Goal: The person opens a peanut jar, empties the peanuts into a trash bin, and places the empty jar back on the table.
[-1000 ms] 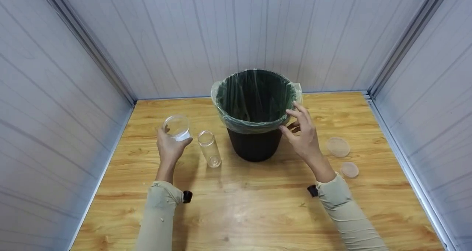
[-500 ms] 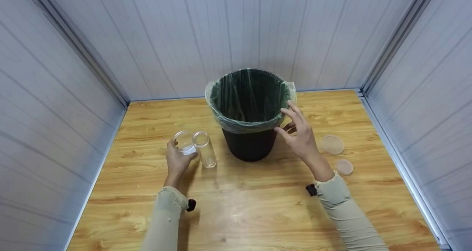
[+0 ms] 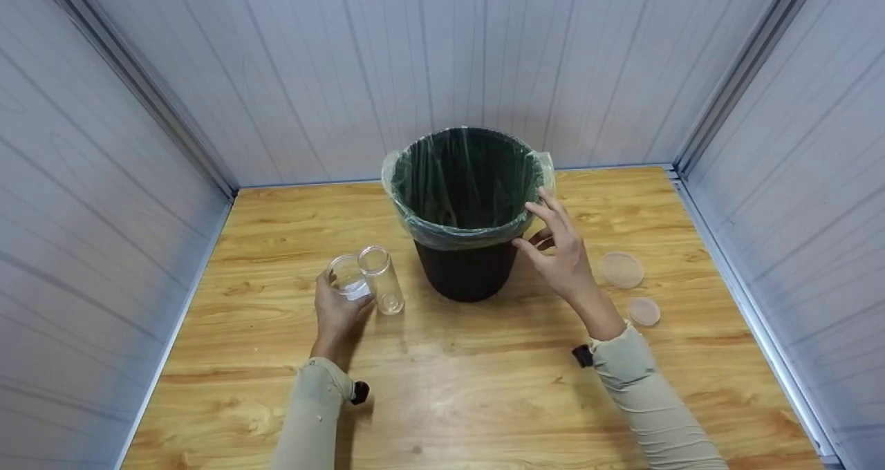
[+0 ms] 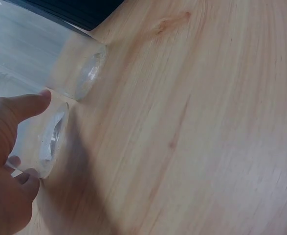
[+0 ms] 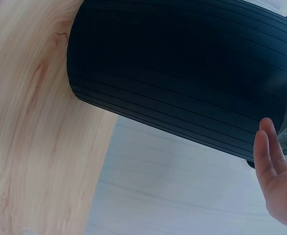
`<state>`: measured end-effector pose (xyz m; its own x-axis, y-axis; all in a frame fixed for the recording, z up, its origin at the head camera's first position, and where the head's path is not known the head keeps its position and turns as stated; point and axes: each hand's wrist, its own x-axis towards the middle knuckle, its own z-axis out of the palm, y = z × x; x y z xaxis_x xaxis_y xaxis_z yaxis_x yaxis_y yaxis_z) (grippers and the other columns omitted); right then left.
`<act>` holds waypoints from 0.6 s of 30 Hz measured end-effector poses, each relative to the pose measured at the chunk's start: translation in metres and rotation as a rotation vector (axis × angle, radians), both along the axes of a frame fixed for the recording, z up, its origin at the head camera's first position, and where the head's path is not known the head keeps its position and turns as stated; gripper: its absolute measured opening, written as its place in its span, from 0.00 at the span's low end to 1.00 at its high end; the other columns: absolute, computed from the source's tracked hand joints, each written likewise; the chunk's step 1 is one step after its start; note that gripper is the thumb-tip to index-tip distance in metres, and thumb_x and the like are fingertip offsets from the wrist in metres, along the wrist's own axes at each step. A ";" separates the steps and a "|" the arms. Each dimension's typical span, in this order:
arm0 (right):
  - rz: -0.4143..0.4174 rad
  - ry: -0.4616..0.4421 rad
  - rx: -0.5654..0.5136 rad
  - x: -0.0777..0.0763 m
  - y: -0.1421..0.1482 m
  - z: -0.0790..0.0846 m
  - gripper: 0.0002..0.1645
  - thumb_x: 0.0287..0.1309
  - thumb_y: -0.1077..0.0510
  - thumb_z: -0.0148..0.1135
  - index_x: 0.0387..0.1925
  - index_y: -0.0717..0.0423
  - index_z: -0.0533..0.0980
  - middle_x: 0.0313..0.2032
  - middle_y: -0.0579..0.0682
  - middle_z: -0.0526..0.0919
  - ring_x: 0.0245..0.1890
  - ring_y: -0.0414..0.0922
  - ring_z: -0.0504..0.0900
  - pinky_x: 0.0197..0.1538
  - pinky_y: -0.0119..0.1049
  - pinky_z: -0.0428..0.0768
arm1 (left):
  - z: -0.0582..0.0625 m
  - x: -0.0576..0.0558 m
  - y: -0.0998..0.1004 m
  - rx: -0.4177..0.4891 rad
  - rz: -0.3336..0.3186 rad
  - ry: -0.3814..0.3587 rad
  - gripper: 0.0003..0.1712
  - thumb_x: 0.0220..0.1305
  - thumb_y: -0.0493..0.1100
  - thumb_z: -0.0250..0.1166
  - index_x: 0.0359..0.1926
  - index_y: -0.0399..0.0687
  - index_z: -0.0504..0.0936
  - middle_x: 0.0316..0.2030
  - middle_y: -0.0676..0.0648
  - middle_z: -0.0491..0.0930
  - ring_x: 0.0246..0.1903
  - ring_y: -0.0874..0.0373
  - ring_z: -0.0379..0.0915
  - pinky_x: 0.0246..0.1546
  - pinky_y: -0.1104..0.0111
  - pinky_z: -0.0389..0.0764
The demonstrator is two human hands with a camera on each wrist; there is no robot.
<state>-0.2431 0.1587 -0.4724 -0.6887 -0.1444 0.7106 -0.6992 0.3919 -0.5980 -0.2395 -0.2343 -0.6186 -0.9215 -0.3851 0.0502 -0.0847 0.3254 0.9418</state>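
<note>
A short clear jar [image 3: 340, 271] with a white patch near its base is held by the left hand [image 3: 336, 318], thumb on one side and fingers on the other. In the left wrist view the jar's base is at the tabletop, close beside a tall clear jar [image 3: 385, 287] that stands upright. At the right side of a black bin [image 3: 462, 275], the right hand [image 3: 565, 259] rests by the rim with its fingers spread loosely. A thin clear bag [image 3: 449, 237] lines the bin and folds over its rim. In the right wrist view, fingers [image 5: 263, 156] touch the bag's edge.
Two round translucent lids, a larger one [image 3: 622, 270] and a smaller one [image 3: 644, 312], lie flat to the right of the bin. The wooden table [image 3: 456, 394] is bordered by pale panels [image 3: 318, 76] at the back and both sides.
The left hand has moved right and toward the person, lowering the short jar to the tabletop beside the tall jar. The right hand stays at the bin's rim; the head view has shifted slightly.
</note>
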 end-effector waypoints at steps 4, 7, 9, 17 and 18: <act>0.014 0.024 -0.018 0.007 -0.004 0.012 0.34 0.45 0.74 0.72 0.56 0.70 0.72 0.64 0.70 0.65 0.24 0.51 0.80 0.27 0.49 0.82 | -0.001 0.001 0.001 0.014 -0.017 0.011 0.59 0.34 0.27 0.80 0.67 0.32 0.56 0.61 0.29 0.64 0.61 0.36 0.61 0.65 0.52 0.61; 0.018 0.025 -0.022 0.015 -0.008 0.023 0.32 0.46 0.75 0.71 0.55 0.73 0.71 0.62 0.73 0.65 0.23 0.51 0.79 0.27 0.50 0.82 | -0.004 0.003 0.000 0.020 -0.065 0.035 0.60 0.32 0.24 0.78 0.68 0.30 0.54 0.62 0.28 0.62 0.61 0.36 0.60 0.66 0.52 0.59; 0.015 0.018 -0.014 0.020 -0.010 0.028 0.30 0.48 0.75 0.70 0.55 0.74 0.71 0.62 0.74 0.65 0.23 0.51 0.79 0.28 0.47 0.82 | -0.008 0.007 -0.003 0.017 -0.082 0.039 0.61 0.32 0.23 0.76 0.68 0.29 0.52 0.62 0.28 0.61 0.62 0.36 0.59 0.67 0.52 0.58; 0.001 0.040 -0.010 0.024 -0.010 0.027 0.30 0.51 0.77 0.65 0.57 0.74 0.70 0.61 0.74 0.66 0.24 0.50 0.79 0.33 0.24 0.78 | -0.006 0.021 -0.018 0.032 -0.106 -0.053 0.60 0.41 0.22 0.67 0.73 0.32 0.41 0.64 0.25 0.57 0.65 0.34 0.55 0.67 0.52 0.58; -0.004 0.053 -0.018 0.025 -0.009 0.027 0.30 0.50 0.78 0.65 0.57 0.74 0.70 0.61 0.74 0.67 0.24 0.50 0.79 0.33 0.22 0.77 | -0.004 0.023 -0.020 0.061 -0.119 -0.057 0.59 0.43 0.21 0.65 0.73 0.34 0.40 0.65 0.27 0.56 0.66 0.34 0.54 0.68 0.52 0.57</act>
